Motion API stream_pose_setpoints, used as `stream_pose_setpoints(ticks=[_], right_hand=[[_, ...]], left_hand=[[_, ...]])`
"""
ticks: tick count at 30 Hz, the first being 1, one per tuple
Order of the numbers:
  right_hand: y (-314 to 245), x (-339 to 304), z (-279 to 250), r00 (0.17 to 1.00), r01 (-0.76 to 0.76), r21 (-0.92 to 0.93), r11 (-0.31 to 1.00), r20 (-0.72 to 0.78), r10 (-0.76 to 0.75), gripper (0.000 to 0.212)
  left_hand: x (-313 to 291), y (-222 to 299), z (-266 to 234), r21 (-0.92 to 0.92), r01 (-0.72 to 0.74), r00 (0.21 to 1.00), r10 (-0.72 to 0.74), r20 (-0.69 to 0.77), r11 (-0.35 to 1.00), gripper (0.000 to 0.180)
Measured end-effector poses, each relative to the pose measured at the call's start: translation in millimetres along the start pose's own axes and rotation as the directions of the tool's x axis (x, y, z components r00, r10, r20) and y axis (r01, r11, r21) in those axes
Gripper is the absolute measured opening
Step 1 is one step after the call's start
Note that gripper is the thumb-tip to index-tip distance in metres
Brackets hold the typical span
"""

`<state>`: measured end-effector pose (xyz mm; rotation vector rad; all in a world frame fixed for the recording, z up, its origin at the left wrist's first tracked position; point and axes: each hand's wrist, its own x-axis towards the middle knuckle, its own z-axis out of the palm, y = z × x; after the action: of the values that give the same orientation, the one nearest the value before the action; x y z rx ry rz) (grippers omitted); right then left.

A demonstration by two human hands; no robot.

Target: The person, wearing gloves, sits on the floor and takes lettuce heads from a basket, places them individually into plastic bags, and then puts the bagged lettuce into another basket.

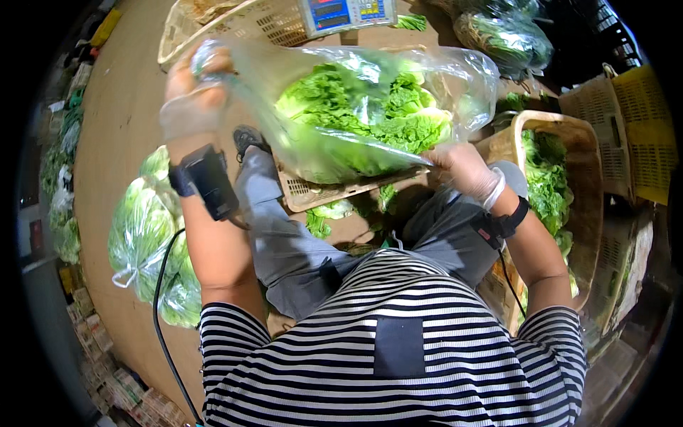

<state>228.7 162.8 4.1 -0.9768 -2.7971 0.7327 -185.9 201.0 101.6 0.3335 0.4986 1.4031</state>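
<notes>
"While our left hand (192, 96) grips the clear bag (471, 78) by bunched plastic, how far along are we?"

"Leafy greens (334, 99) already lie inside, over the tan crate (302, 197), and our right hand (464, 168) pinches the bag's edge."

"Is it tied?"

"We see no knot, so we judge it packed but unfinished; the bulging bag (142, 231) at our left looks tied already."

Left hand (197, 89): blurred, fingers partly covered by bunched film of the clear plastic bag (472, 80)
Leafy lettuce (416, 124): lower leaves veiled by the bag's hazy side
Crate beneath (300, 200): largely hidden by bag and lettuce
Digital scale (364, 12): cut off by the upper edge
Stacked packages (126, 390), lower left: contents too small to tell
</notes>
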Motion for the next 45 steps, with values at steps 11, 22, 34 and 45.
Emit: stream_pose_setpoints(ticks=[11,22,34,45], right_hand=[[-34,-85,12,0.915,-0.086,0.306,0.948,-0.353,0.197,0.028],[58,-401,-6,0.041,-0.919,0.307,0.247,-0.548,0.835,0.031],[22,-405,97,0.720,-0.464,-0.473,0.749,0.291,0.630,0.033],[15,-461,47,0.750,-0.614,-0.232,0.755,0.126,0.649,0.052]], left_hand=[[-83,-32,1,0.825,-0.068,0.887,0.413,-0.209,0.562,0.044],[-117,-85,37,0.883,-0.439,0.659,0.728,0.190,0.167,0.034],[-87,-209,61,0.845,-0.223,0.971,0.181,0.153,0.485,0.038],[-83,-210,40,0.853,-0.123,0.986,0.161,0.046,0.507,0.034]])
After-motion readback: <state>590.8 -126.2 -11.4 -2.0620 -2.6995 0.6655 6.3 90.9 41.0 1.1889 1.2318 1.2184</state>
